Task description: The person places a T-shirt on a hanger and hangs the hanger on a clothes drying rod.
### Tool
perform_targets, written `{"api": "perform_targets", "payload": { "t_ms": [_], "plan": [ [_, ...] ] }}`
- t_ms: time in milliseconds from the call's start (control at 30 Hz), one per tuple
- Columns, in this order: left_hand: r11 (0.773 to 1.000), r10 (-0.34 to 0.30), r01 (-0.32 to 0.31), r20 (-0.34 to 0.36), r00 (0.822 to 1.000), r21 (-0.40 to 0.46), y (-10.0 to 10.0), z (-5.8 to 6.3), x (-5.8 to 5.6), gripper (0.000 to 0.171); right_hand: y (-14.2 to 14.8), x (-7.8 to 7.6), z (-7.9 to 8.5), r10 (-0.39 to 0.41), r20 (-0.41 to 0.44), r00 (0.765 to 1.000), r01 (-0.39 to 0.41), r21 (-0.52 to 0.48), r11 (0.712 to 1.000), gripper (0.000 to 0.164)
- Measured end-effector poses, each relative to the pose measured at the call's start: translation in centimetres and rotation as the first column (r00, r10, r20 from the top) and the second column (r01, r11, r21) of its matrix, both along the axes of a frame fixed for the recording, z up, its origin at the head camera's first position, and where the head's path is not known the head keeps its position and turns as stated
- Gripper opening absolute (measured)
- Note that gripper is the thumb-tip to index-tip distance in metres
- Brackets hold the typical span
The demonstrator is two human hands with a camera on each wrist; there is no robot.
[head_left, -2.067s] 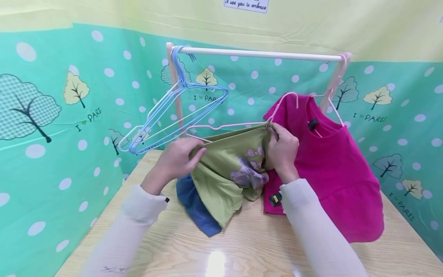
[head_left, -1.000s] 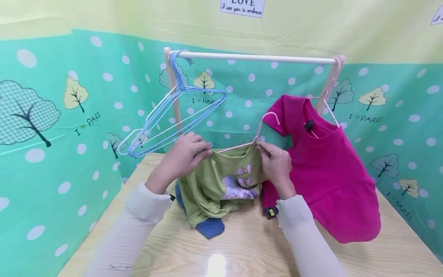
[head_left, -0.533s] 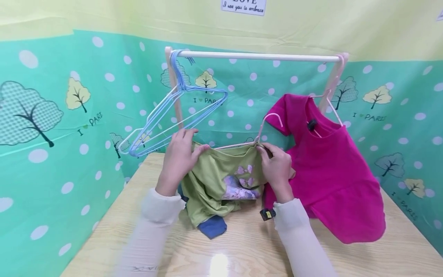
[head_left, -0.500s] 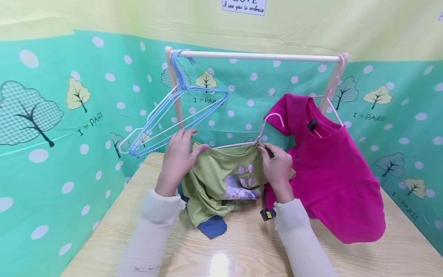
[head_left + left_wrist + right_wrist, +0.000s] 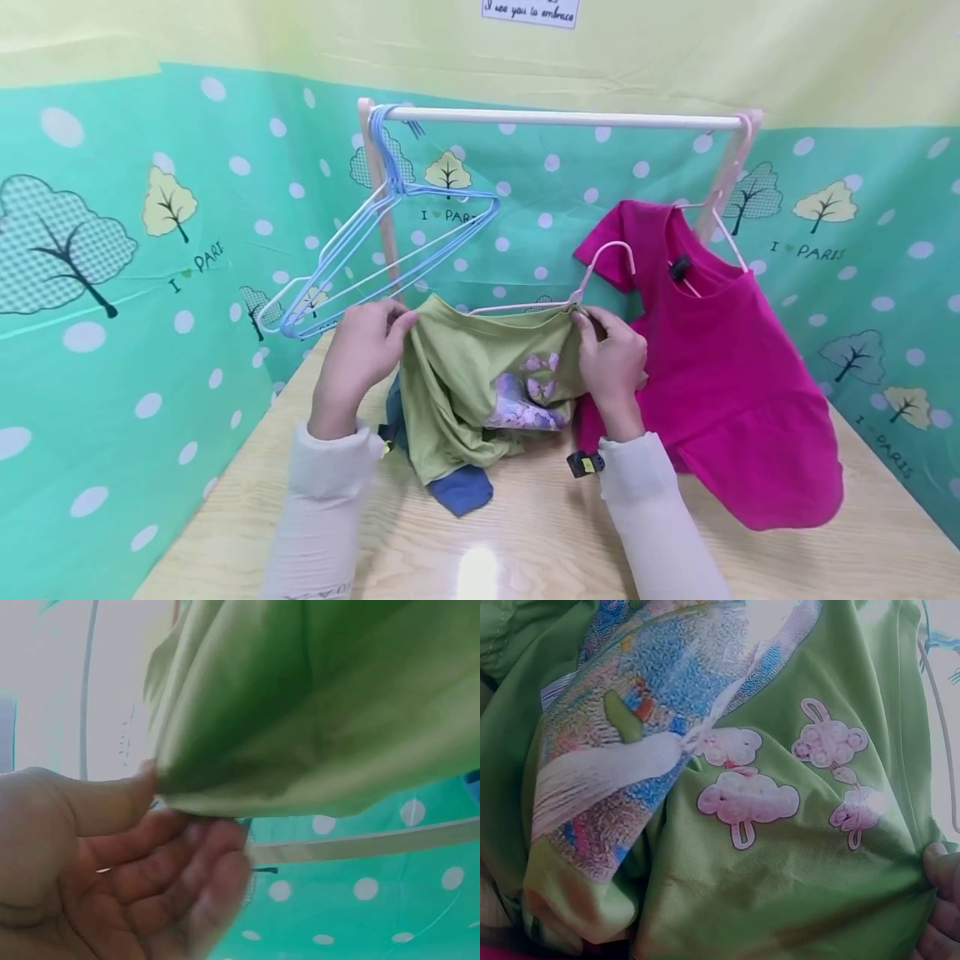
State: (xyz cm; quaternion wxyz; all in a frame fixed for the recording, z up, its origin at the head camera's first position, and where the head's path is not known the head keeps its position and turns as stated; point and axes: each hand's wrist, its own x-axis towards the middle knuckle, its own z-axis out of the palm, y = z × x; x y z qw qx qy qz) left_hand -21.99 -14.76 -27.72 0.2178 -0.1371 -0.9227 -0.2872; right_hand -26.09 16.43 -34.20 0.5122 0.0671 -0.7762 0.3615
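Observation:
In the head view a green shirt with a floral print hangs between the two hands. A pink hanger sits in its top opening, hook sticking up on the right and left part hidden by cloth. My left hand pinches the shirt's upper left edge; in the left wrist view, thumb and fingers of the left hand meet at the cloth's rim. My right hand pinches the top edge just below the hook. The right wrist view shows the shirt's print and part of the right hand.
Several blue and white hangers hang at the left of the rack's rail. At right, a magenta top hangs on another hanger. A blue garment lies behind the green shirt on the wooden table. Patterned cloth walls surround it.
The hanger's left end, visible above the shirt 2.1 s ago, is now hidden by cloth. My left hand has moved left, drawing the shirt's left edge outward; my right hand keeps its grip.

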Motion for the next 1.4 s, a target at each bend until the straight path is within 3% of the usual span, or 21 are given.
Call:
{"api": "perform_targets", "payload": {
  "t_ms": [133, 233, 400, 500, 567, 733, 933, 1033, 1200, 1300, 1400],
  "plan": [
    [0.999, 0.012, -0.012, -0.008, 1.0, -0.035, -0.3, 0.1, 0.2, 0.021, 0.1, 0.1, 0.2, 0.007, -0.002, 1.0, -0.007, 0.005, 1.0, 0.017],
    [1.0, 0.025, -0.025, -0.108, 0.994, -0.006, -0.3, 0.2, 0.1, 0.018, 0.1, 0.2, 0.3, 0.021, -0.018, 1.0, -0.021, 0.008, 1.0, 0.016],
    [0.998, 0.034, -0.05, -0.306, 0.951, -0.046, -0.1, 0.3, 0.2, 0.021, 0.0, 0.4, 0.6, 0.045, -0.08, 0.996, -0.046, -0.009, 0.999, 0.015],
    [0.992, 0.036, -0.081, -0.394, 0.919, -0.097, 0.1, 0.3, 0.3, 0.021, -0.1, 0.6, 0.8, 0.043, -0.112, 0.993, -0.046, -0.02, 0.999, 0.014],
    [0.992, 0.01, -0.063, -0.438, 0.899, -0.106, 0.5, 0.3, 0.2, 0.017, -0.1, 0.8, 1.0, 0.037, -0.114, 0.993, -0.04, -0.024, 0.999, 0.013],
    [0.986, -0.075, -0.011, -0.5, 0.863, -0.166, 2.1, -0.1, 0.0, 0.011, -0.6, 1.4, 1.2, 0.008, -0.086, 0.996, -0.007, 0.015, 1.0, 0.015],
    [0.975, -0.092, -0.034, -0.533, 0.841, -0.221, 3.8, -0.5, -0.2, 0.008, -0.9, 1.8, 1.4, -0.005, -0.112, 0.994, 0.006, 0.012, 1.0, 0.015],
    [0.98, -0.105, 0.003, -0.505, 0.857, -0.198, 3.9, -0.4, -0.2, 0.016, -0.9, 1.9, 1.5, -0.007, -0.109, 0.994, 0.008, 0.013, 1.0, 0.015],
    [0.998, -0.06, 0.062, -0.345, 0.937, -0.003, 2.7, 0.2, 0.2, 0.045, -0.8, 1.9, 1.6, -0.024, -0.102, 0.995, 0.022, -0.02, 1.0, 0.015],
    [0.988, -0.013, 0.041, -0.191, 0.982, 0.146, 1.8, 0.5, 0.6, 0.053, -0.7, 1.9, 1.7, -0.025, -0.111, 0.994, 0.018, -0.065, 0.998, 0.014],
    [0.973, 0.048, -0.026, -0.087, 0.995, 0.231, 1.2, 0.6, 0.7, 0.045, -0.6, 1.9, 1.9, -0.023, -0.113, 0.993, 0.012, -0.093, 0.996, 0.014]
  ]
}}
